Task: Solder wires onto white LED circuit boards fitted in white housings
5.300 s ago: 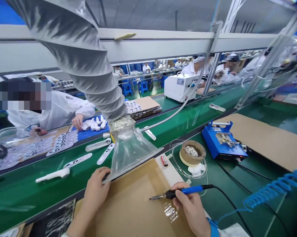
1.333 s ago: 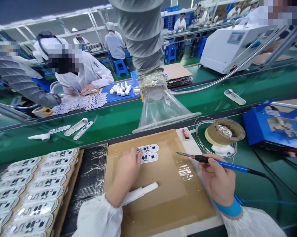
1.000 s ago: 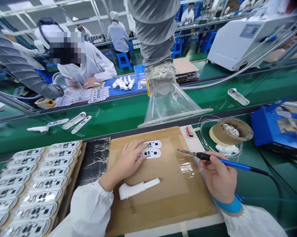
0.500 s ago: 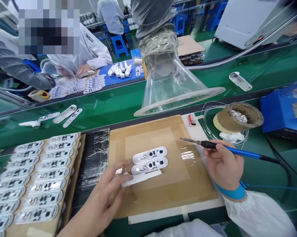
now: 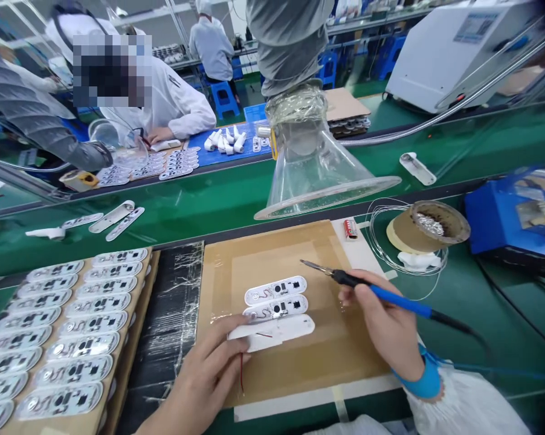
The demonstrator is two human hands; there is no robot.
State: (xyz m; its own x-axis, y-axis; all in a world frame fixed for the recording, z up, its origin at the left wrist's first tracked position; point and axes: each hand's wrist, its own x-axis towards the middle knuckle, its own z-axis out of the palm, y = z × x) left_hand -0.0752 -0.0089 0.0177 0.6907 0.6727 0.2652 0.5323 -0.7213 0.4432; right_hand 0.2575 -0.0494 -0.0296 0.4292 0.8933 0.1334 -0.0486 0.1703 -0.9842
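My right hand point(image 5: 383, 323) is closed round a blue-handled soldering iron point(image 5: 381, 293); its tip points left, just above and to the right of two white oblong circuit boards point(image 5: 276, 298) lying side by side on a brown cardboard mat point(image 5: 327, 344). Just below them lies a white plastic housing point(image 5: 272, 330) with a thin red wire point(image 5: 241, 371) trailing from it. My left hand point(image 5: 204, 377) rests at the housing's left end, with its fingertips pressed on that end.
A tray point(image 5: 50, 338) of several more boards stands at the left. A clear fume funnel point(image 5: 318, 175) hangs over the mat's far edge. A solder tip-cleaner pot point(image 5: 429, 226), a blue station point(image 5: 512, 211) and the green conveyor point(image 5: 200, 205) lie beyond. A person works across the belt.
The white housing has been turned and laid flat just below the two boards by my left hand. My right hand has brought the iron's tip leftward, nearer the boards.
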